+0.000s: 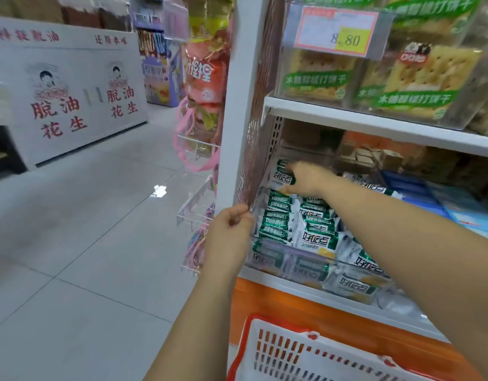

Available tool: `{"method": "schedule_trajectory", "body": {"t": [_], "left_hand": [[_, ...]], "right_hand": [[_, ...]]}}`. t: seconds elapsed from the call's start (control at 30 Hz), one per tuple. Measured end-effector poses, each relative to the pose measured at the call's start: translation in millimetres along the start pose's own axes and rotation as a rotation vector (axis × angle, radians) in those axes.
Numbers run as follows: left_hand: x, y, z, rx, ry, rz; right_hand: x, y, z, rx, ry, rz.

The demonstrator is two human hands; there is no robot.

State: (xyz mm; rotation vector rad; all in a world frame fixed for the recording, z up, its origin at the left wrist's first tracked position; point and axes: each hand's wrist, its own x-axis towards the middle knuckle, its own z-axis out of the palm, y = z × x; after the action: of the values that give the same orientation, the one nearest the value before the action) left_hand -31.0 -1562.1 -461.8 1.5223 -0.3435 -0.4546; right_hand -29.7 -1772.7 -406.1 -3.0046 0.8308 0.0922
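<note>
Fingers [293,168] of the right hand [308,180] curl round a green-and-white snack packet [281,177], up above the shopping basket [319,364]. The left hand [230,229] is bent, its hold unclear. The packet looks picked, not yet dropped in.

We see the right hand [306,182] gripping a green-and-white snack packet [281,177] deep on the shelf [264,280]; the left hand [228,234] seems to pinch the perforated side panel [251,149].

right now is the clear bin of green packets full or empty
Nearly full: green-and-white packets lie stacked to the clear bin's front wall; the right hand grips one packet at the back.
</note>
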Motion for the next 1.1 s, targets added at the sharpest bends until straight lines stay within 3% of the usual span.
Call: {"method": "schedule_trajectory", "body": {"t": [0.17,0.43,0.57,0.7,0.83,0.97,1.1], "left_hand": [[3.6,-2.7,3.7,-0.012,0.018,-0.004],[-0.9,1.1,1.8,0.016,-0.019,0.005],[-2.4,2.5,1.1,0.030,-0.029,-0.007],[-8.9,8.6,1.3,0.079,-0.052,0.005],[-23.0,18.8,2.5,0.240,-0.054,0.184],[-43.3,28.1,6.7,0.285,-0.160,0.394],[-59.2,29.2,10.7,0.208,-0.275,0.411]], "right_hand": [[17.4,0.7,11.2,-0.104,0.004,0.062],[15.3,-1.0,14.9,-0.214,0.242,0.040],[-1.0,2.1,3.4,-0.042,0.245,-0.040],[-35.3,7.1,-10.3,0.051,0.370,-0.204],[-79.1,9.5,-14.1,0.066,0.449,-0.341],[-135.6,4.8,-10.9,0.109,0.471,-0.442],[-185.8,2.9,-6.0,0.298,0.458,-0.433]]}}
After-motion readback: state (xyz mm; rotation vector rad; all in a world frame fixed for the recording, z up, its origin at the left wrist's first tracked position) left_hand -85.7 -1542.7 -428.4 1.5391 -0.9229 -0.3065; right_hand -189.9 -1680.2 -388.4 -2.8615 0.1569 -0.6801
